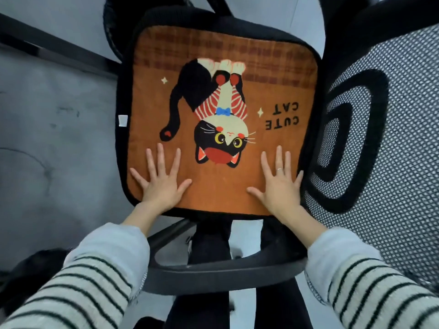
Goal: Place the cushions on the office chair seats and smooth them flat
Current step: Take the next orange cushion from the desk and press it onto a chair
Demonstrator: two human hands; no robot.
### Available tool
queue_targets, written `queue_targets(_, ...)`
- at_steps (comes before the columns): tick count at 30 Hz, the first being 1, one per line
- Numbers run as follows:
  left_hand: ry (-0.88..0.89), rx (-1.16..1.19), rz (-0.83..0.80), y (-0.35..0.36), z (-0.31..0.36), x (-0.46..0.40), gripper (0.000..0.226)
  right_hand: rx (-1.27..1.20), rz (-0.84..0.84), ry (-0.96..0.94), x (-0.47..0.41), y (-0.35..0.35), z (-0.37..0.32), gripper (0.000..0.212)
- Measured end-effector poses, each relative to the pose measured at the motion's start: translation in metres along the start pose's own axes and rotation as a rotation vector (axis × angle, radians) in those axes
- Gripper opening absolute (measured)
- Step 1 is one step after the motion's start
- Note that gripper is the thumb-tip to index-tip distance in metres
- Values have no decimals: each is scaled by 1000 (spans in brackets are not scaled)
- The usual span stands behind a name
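An orange-brown cushion [213, 193] with a black cat picture and the words "CUTE CAT" lies flat on a black office chair seat [121, 148]; the print is upside down from my view. My left hand [161, 179] presses flat on the cushion's near left part, fingers spread and straight. On the near right part my right hand [278, 184] lies the same way, with a ring on one finger. A second cushion [384, 143], white-and-black dotted with black rounded-rectangle loops, lies on the chair to the right.
The chair's black base ring and spokes [213, 267] are below the seat near my legs. A dark desk frame bar [54, 48] crosses the grey floor at upper left. A black armrest or chair back [356, 27] rises at upper right.
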State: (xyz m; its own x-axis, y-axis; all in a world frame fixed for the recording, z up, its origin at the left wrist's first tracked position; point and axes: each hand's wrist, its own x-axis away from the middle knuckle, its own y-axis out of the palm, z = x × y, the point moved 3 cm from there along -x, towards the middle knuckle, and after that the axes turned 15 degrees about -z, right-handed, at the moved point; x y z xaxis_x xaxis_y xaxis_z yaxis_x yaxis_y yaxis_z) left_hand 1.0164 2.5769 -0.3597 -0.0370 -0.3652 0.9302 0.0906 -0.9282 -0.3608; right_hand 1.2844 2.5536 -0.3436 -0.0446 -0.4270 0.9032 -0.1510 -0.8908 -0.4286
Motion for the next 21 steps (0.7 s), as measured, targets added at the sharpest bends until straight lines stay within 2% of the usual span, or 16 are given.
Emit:
queue_targets(4, -42, 46, -15, -1, 12, 6, 77, 49, -74, 45, 0, -9, -11, 98)
queue_targets(9, -73, 239, -91, 33, 55, 38, 82, -113, -158, 33, 21, 6, -25, 101)
queue_targets(16, -169, 175, -29, 50, 73, 31, 91, -93, -130, 77, 15, 30, -43, 106)
queue_targets(21, -42, 83, -32, 58, 84, 39, 82, -56, -165, -54, 29, 37, -40, 95)
